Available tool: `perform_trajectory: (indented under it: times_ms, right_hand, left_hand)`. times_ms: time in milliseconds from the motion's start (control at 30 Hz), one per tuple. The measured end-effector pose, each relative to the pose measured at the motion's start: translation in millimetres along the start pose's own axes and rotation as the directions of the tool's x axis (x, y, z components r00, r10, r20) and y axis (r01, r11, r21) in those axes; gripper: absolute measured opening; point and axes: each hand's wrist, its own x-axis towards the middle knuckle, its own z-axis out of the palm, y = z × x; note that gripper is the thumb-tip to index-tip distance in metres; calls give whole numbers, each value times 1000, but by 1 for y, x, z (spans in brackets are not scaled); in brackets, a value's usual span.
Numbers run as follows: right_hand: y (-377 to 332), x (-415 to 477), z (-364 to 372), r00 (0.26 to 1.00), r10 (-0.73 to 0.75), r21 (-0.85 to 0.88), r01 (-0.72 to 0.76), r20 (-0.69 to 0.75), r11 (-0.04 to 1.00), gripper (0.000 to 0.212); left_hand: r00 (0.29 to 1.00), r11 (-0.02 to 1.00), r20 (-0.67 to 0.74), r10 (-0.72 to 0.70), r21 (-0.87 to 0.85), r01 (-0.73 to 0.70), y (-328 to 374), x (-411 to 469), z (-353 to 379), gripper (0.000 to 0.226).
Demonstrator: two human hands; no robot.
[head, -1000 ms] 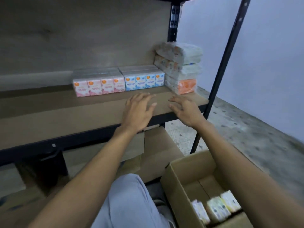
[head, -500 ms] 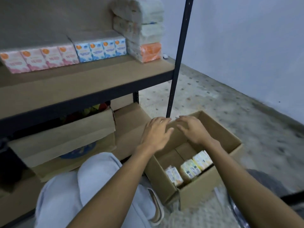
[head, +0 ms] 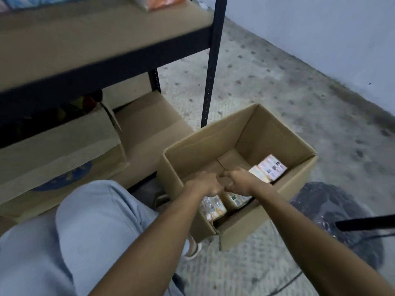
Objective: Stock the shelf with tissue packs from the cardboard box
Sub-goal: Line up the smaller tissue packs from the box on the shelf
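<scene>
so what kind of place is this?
Likely a stockroom or shop back room: a metal-framed shelf, an open cardboard box of tissue packs on a bare speckled floor.

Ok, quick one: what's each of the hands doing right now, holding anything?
Left hand: inside the cardboard box, fingers curled above a tissue pack; grip cannot be told.
Right hand: also in the box, fingers curled; grip cannot be told.
</scene>
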Motion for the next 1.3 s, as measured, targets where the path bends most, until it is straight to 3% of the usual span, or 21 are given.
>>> perform_trajectory:
  times_ms: [167,367,567,700,1033,1300]
  right_hand:
    - [6,10,19,984,10,-41,-3,176,999,60]
    - [13,23,28,965,-4,-162,49,264,986,65]
    - [13,33,28,958,-9,-255,86,286,963,65]
    - [14,38,24,966,-7,-258,76,257,963,60]
    - [10,34,19,967,29,-240,34,255,970,42]
    - [6,10,-2,983,-6,-183,41,184,982,38]
  left_hand:
    - [985,998,169,-32,52,23,2,9,16,59]
    - [960,994,278,-46,-81,71,4,25,31,57]
    - [933,950,301,-198,-175,258,-6,49,56,98]
    - [945,952,246,-215,-164,259,-10,60,59,95]
    - [984,965,93,-149,-202,165,-14,64,47,31]
    - [984,949,-123,-127,-305,85,-19,46,15,29]
